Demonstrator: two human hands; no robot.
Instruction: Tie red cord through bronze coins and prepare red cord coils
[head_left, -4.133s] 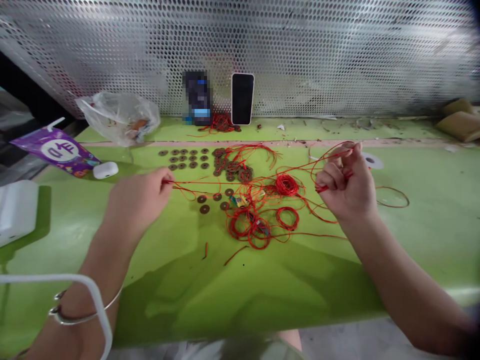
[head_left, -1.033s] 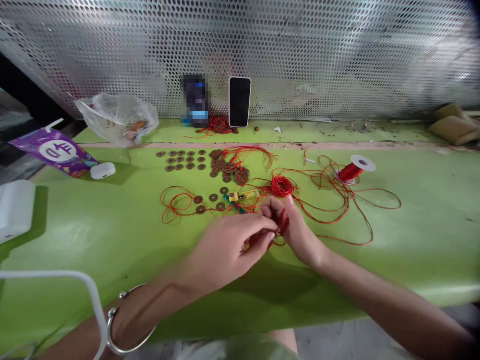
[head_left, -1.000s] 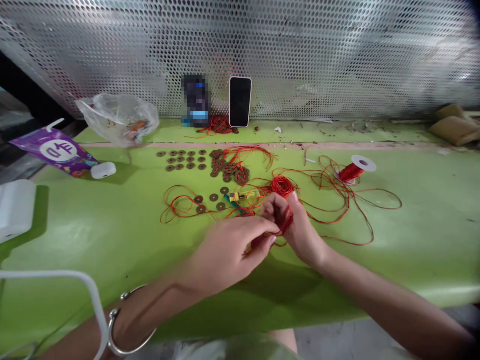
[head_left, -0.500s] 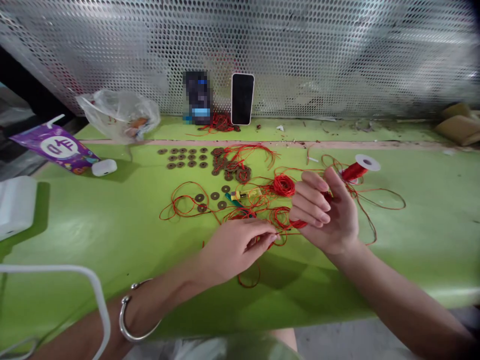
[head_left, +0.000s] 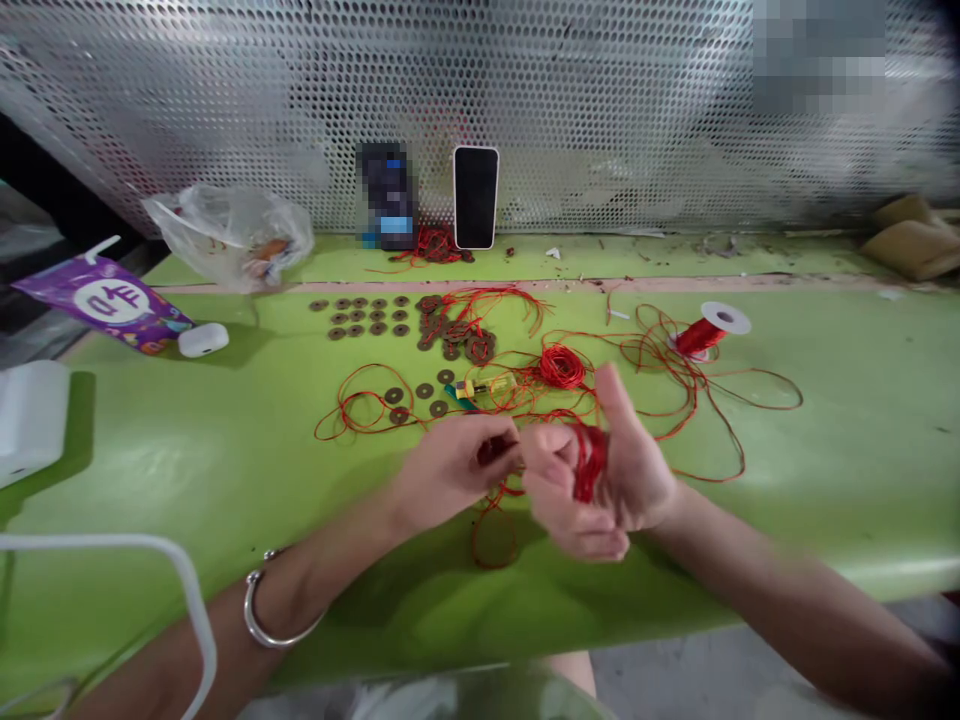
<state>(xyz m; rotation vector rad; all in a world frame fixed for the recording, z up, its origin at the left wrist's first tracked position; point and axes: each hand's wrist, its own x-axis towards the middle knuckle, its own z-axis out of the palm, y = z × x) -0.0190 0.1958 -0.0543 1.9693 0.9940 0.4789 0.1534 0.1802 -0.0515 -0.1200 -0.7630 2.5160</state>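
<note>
My right hand (head_left: 600, 480) is turned palm up over the green table (head_left: 225, 470), with red cord (head_left: 589, 460) wound round its fingers. My left hand (head_left: 450, 465) pinches the same cord right beside the right fingers. Loose red cord (head_left: 705, 400) trails off toward a red spool (head_left: 709, 330) at the right. A small wound coil (head_left: 561, 366) and a yellow lighter (head_left: 487, 386) lie just beyond my hands. Round brown coins (head_left: 367, 316) are laid in rows farther back, with a few (head_left: 420, 395) nearer.
A phone (head_left: 475, 196) leans on the perforated metal wall (head_left: 600, 100). At the left lie a clear plastic bag (head_left: 229, 235), a purple packet (head_left: 105, 300), a white earbud case (head_left: 202, 340) and a white box (head_left: 30, 420). A white curved bar (head_left: 172, 570) crosses the lower left.
My right hand has come down and turned palm up, and more cord sits wound on its fingers. My left hand has risen to meet it. The cord was earlier stretched wide between both hands.
</note>
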